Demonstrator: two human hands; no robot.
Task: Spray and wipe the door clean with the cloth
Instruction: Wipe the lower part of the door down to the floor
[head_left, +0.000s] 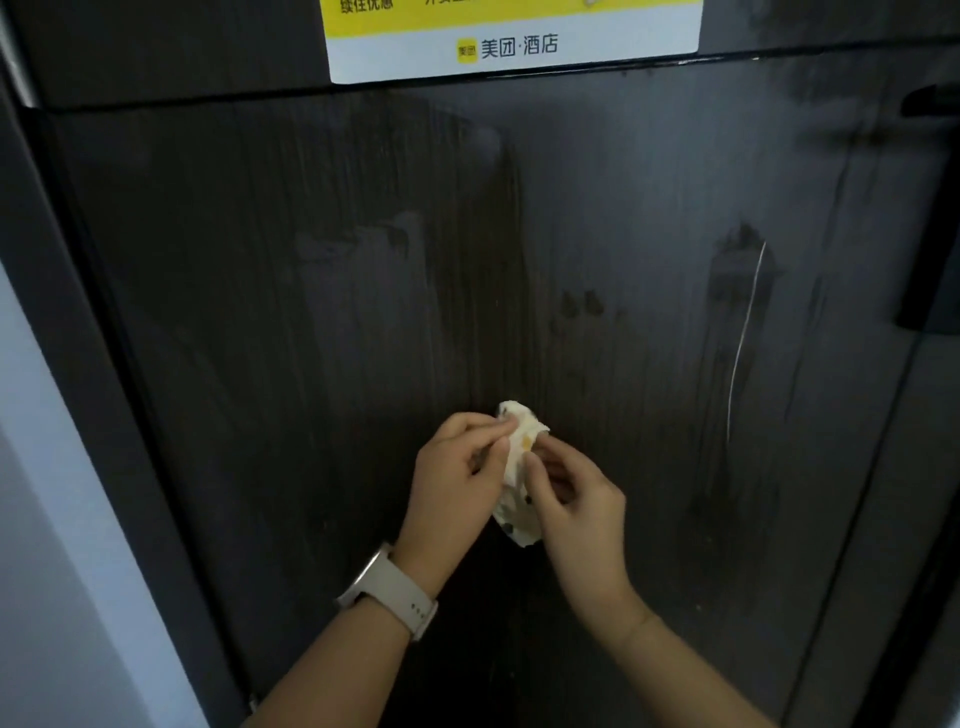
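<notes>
A dark wood-grain door (363, 312) fills the view, streaked with wet smears and drip marks. In front of its lower middle I hold a small crumpled white cloth (517, 457) with yellow and dark spots. My left hand (457, 467), with a pale watch on the wrist, pinches the cloth's upper left edge. My right hand (571, 499) grips the cloth from the right side. Both hands are close together, just off the door surface. No spray bottle is in view.
A yellow and white sticker (511, 39) with printed characters is stuck at the door's top. A dark handle plate (930, 218) sits at the right edge. The door frame (78, 364) and a pale wall (41, 519) run down the left.
</notes>
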